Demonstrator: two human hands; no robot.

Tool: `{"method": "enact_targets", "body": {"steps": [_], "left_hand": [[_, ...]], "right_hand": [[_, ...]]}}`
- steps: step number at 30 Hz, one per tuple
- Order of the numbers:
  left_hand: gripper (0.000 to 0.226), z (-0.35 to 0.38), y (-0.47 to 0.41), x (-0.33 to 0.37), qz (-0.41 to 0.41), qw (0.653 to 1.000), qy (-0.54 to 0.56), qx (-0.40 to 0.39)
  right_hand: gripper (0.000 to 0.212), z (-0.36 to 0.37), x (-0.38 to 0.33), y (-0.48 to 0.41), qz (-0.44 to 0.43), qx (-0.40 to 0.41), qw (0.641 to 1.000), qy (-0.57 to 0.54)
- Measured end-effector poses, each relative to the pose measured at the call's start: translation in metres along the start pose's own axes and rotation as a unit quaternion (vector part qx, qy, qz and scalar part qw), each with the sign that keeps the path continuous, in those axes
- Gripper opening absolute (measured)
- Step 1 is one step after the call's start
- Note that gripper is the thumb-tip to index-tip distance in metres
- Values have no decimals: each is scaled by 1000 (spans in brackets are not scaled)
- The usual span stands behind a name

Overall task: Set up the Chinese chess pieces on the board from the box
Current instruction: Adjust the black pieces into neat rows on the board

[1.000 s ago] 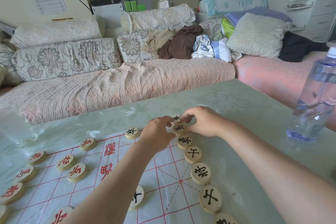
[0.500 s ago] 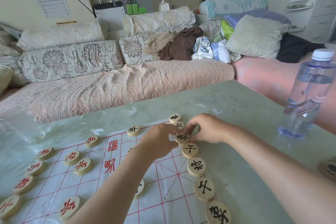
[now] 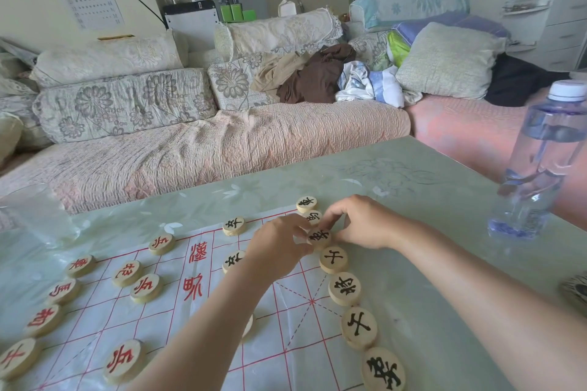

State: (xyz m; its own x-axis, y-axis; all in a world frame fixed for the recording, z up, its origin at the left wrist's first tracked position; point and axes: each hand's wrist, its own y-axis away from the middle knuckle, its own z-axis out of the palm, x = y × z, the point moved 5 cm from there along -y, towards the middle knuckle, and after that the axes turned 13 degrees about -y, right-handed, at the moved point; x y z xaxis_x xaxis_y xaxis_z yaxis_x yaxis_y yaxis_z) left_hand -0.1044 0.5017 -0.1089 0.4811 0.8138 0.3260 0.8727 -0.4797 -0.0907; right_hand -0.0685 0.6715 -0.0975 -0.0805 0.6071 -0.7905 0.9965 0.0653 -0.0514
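Note:
A thin plastic chess board (image 3: 298,320) with red lines lies on the table. Round wooden pieces with black characters run in a row down its right edge; pieces with red characters (image 3: 146,287) sit at the left. My left hand (image 3: 278,244) and my right hand (image 3: 362,224) meet over one black-character piece (image 3: 319,237) in that row, fingertips of both touching its rim while it rests on the board. Another black piece (image 3: 234,225) lies further left. My left forearm hides part of the board's middle. No box is in view.
A clear water bottle (image 3: 540,165) stands on the table at the right. A transparent container (image 3: 35,216) sits at the far left. A dark patterned object (image 3: 575,292) shows at the right edge. A sofa with cushions and clothes lies beyond the green table (image 3: 428,263).
Both hands have shifted nearer along the black row, from the pieces at its far end to the third one. The view has tilted, bringing more near pieces into sight.

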Motion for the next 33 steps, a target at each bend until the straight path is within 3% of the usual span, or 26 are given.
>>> {"method": "enact_targets", "body": {"steps": [11, 19, 24, 33], "left_hand": [[37, -3, 5, 0, -10, 1000, -4, -5], [21, -9, 33, 17, 1, 1000, -6, 4], [15, -2, 49, 22, -25, 1000, -6, -5], [28, -2, 50, 27, -32, 999, 20, -5]], "right_hand": [[24, -5, 4, 5, -2, 6, 1000, 8], [24, -12, 0, 34, 35, -9, 999, 36], [21, -5, -7, 48, 9, -32, 999, 14], [36, 5, 1, 47, 23, -10, 1000, -13]]}}
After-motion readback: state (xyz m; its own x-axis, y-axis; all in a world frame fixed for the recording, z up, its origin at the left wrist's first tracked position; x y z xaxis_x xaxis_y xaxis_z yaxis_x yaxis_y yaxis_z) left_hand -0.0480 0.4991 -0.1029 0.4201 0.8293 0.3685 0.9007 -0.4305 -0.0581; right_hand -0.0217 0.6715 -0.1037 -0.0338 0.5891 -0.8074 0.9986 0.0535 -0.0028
